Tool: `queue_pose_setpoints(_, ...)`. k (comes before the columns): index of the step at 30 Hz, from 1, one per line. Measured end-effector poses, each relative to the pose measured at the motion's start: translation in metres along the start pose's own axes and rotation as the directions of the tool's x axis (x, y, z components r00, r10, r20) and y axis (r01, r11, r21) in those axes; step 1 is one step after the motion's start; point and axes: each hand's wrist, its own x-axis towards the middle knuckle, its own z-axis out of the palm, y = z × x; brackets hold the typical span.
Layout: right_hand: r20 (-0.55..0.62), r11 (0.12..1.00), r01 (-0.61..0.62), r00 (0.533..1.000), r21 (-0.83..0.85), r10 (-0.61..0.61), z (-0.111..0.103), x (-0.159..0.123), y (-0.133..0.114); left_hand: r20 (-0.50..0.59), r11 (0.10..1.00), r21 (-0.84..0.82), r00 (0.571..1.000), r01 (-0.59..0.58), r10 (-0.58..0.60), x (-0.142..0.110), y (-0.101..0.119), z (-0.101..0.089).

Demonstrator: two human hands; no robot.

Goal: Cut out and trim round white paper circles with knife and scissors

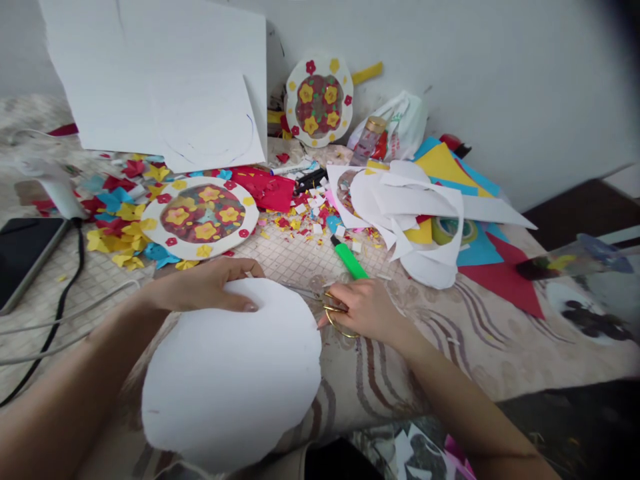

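A large, roughly round piece of white card (235, 380) with an uneven edge is tilted over the table's near edge. My left hand (220, 287) pinches its upper left edge, thumb on top and fingers behind. Gold-handled scissors (340, 322) are in my right hand (367, 307), with fingers through the loops. Their blades point left along the card's upper right edge; how far they are spread is hard to see. Beyond the card lies a round white-rimmed flower decoration (250, 217). A green cutter or marker (350, 259) rests just past my right hand.
White card (160, 80) and another flower decoration (293, 80) lean at the back wall. Paper flowers (125, 233) and a phone (30, 253) with cables are left. White offcuts (420, 200), tape (453, 230) and coloured paper (510, 273) lie right. Scraps litter the middle.
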Motion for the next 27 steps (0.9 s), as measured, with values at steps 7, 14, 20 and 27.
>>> queue_pose_setpoints(7,-0.038,0.997,-0.031,0.999,0.075,0.034,0.004,0.000,0.004,0.019,0.999,0.036,1.000,-0.018,0.017,0.000,0.004,0.000)
queue_pose_setpoints(14,0.117,0.932,-0.207,0.977,0.296,0.180,-0.004,0.002,0.001,0.013,0.998,0.059,1.000,0.011,-0.012,-0.002,0.004,-0.003)
queue_pose_setpoints(20,0.249,0.684,-0.370,0.929,0.628,0.274,-0.003,0.006,-0.003,-0.064,0.999,-0.044,0.998,0.016,-0.019,-0.004,0.004,-0.003)
queue_pose_setpoints(27,-0.064,0.389,-0.250,0.767,0.887,0.639,-0.009,0.005,0.022,-0.474,0.833,-0.548,0.849,-0.075,-0.235,-0.008,0.010,-0.004)
